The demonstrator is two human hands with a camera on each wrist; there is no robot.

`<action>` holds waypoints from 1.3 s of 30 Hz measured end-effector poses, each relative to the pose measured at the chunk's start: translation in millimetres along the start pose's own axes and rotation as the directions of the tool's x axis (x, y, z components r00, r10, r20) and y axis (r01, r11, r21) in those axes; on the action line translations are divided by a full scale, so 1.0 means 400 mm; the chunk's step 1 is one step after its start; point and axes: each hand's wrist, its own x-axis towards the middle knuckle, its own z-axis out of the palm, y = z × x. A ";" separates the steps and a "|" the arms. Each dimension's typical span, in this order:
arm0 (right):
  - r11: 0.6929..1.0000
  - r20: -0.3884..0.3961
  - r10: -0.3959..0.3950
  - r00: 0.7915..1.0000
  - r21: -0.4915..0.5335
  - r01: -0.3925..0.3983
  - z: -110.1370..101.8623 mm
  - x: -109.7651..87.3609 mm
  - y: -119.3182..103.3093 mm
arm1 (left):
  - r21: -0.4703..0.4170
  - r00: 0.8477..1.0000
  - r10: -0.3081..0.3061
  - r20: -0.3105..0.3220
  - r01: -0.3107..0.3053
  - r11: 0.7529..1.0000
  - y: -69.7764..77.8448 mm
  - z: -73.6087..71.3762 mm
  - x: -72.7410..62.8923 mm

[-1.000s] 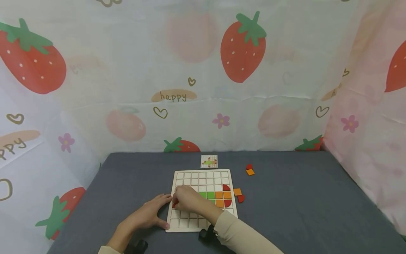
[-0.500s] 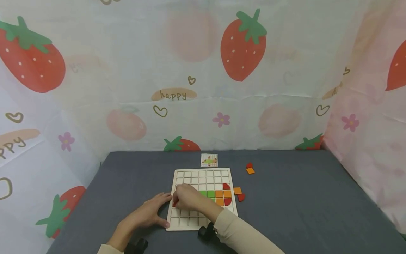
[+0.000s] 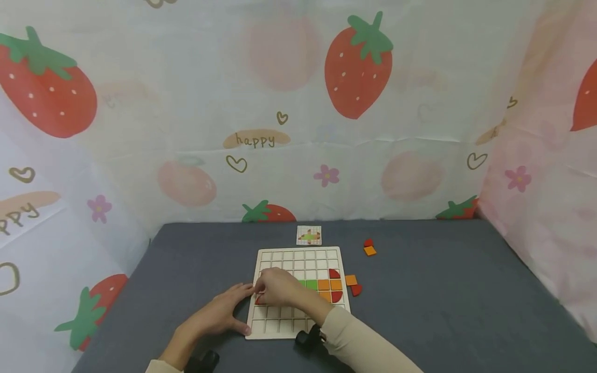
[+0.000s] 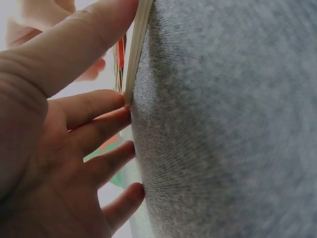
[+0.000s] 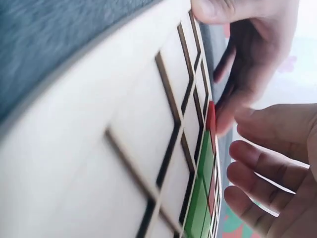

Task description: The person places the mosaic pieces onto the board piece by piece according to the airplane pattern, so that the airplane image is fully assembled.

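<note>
A pale wooden grid board [image 3: 272, 326] lies on the dark grey cloth. My left hand [image 3: 216, 313] steadies its left side, thumb at the near corner and straight fingertips along the edge, as the left wrist view also shows. Over the board's left part is my right hand [image 3: 280, 287], its fingers loosely bent with nothing seen between them. In the right wrist view the fingertips hover beside a red piece [image 5: 211, 119] and green squares [image 5: 198, 198] set in the grid. Orange squares [image 3: 324, 285] and red quarter-rounds [image 3: 336, 297] fill cells on the right side; my right hand hides the middle cells.
A small pattern card [image 3: 309, 235] lies behind the board. Right of the board are a loose orange square [image 3: 351, 280] and red quarter-round [image 3: 356, 290]. Farther back sit another orange square [image 3: 370, 250] and red piece [image 3: 368, 242]. A strawberry-print curtain [image 3: 280, 181] stands behind.
My right hand has shifted slightly right and up, and more of the red piece at the board's left edge shows. My left hand stays on the board's edge.
</note>
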 end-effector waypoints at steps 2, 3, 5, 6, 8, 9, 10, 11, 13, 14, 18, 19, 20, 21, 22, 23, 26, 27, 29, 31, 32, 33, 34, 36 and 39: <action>0.999 -0.007 0.001 1.000 0.039 -0.001 -0.008 -0.008 0.010 | 0.006 1.000 0.000 0.000 0.000 1.000 0.001 0.000 0.000; 0.998 -0.012 0.001 1.000 0.057 -0.001 -0.012 -0.014 0.016 | 0.007 1.000 -0.001 0.001 0.001 1.000 0.001 -0.001 0.001; 0.997 -0.026 -0.002 1.000 0.081 0.004 -0.022 -0.026 0.029 | 0.009 1.000 -0.001 0.003 0.001 1.000 0.002 -0.001 0.001; 0.996 -0.033 -0.006 0.999 0.093 0.009 -0.025 -0.032 0.038 | 0.006 1.000 -0.004 0.005 0.004 1.000 0.003 -0.002 0.002; 0.992 -0.043 -0.007 0.999 0.125 0.012 -0.033 -0.046 0.053 | 0.001 1.000 -0.012 0.005 0.012 1.000 0.005 -0.003 0.002; 0.990 -0.049 -0.004 0.999 0.139 0.011 -0.037 -0.053 0.061 | -0.002 1.000 -0.018 0.005 0.018 1.000 0.006 -0.003 0.002; 0.987 -0.055 0.001 0.999 0.158 0.008 -0.040 -0.059 0.069 | -0.004 1.000 -0.024 0.006 0.024 1.000 0.006 -0.003 0.003; 0.985 -0.061 0.008 0.998 0.171 0.002 -0.043 -0.066 0.078 | -0.009 0.999 -0.033 0.007 0.033 0.999 0.007 -0.003 0.003; 0.978 -0.073 0.027 0.997 0.210 -0.011 -0.049 -0.081 0.095 | -0.013 0.999 -0.046 0.008 0.046 0.999 0.009 -0.003 0.003; 0.973 -0.082 0.040 0.996 0.232 -0.020 -0.051 -0.088 0.104 | -0.014 0.999 -0.050 0.009 0.050 0.999 0.009 -0.003 0.004; 0.944 -0.098 0.088 0.991 0.325 -0.051 -0.063 -0.117 0.139 | -0.009 0.998 -0.054 0.009 0.054 0.998 0.008 0.000 0.005; 0.939 -0.103 0.099 0.990 0.339 -0.059 -0.066 -0.123 0.147 | -0.007 0.998 -0.055 0.010 0.055 0.998 0.007 0.001 0.006; 0.933 -0.105 0.108 0.989 0.354 -0.065 -0.069 -0.129 0.156 | -0.005 0.998 -0.056 0.012 0.056 0.998 0.006 0.002 0.007; 0.929 -0.108 0.120 0.987 0.362 -0.073 -0.072 -0.134 0.164 | -0.004 0.998 -0.060 0.012 0.060 0.998 0.005 0.003 0.007; 0.927 -0.115 0.128 0.985 0.366 -0.078 -0.076 -0.138 0.173 | -0.004 0.998 -0.065 0.014 0.065 0.998 0.004 0.004 0.008; 0.926 -0.123 0.138 0.983 0.368 -0.084 -0.078 -0.142 0.182 | -0.004 0.997 -0.074 0.015 0.074 0.997 0.003 0.005 0.009; 0.925 -0.145 0.166 0.975 0.364 -0.104 -0.089 -0.154 0.209 | -0.004 0.996 -0.093 0.016 0.093 0.996 0.000 0.008 0.011; 0.928 -0.157 0.170 0.973 0.359 -0.105 -0.092 -0.158 0.219 | -0.005 0.995 -0.097 0.015 0.097 0.995 -0.001 0.009 0.011; 0.926 -0.171 0.187 0.967 0.361 -0.115 -0.099 -0.170 0.236 | -0.006 0.996 -0.094 0.013 0.094 0.996 -0.003 0.011 0.012; 0.923 -0.190 0.200 0.961 0.366 -0.119 -0.109 -0.181 0.250 | -0.006 0.996 -0.084 0.011 0.084 0.996 -0.004 0.011 0.011; 0.923 -0.200 0.208 0.957 0.364 -0.124 -0.112 -0.186 0.258 | -0.008 0.997 -0.080 0.011 0.080 0.997 -0.003 0.010 0.010; 0.921 -0.206 0.222 0.953 0.366 -0.136 -0.116 -0.190 0.265 | -0.009 0.997 -0.074 0.011 0.075 0.997 -0.003 0.009 0.009; 0.919 -0.215 0.238 0.947 0.365 -0.148 -0.120 -0.195 0.272 | -0.007 0.997 -0.070 0.010 0.070 0.997 -0.003 0.008 0.008; 0.918 -0.234 0.262 0.936 0.359 -0.168 -0.125 -0.201 0.288 | -0.007 0.998 -0.065 0.011 0.065 0.998 -0.001 0.007 0.007; 0.915 -0.255 0.300 0.919 0.348 -0.202 -0.130 -0.209 0.313 | -0.007 0.998 -0.063 0.011 0.064 0.998 -0.001 0.007 0.008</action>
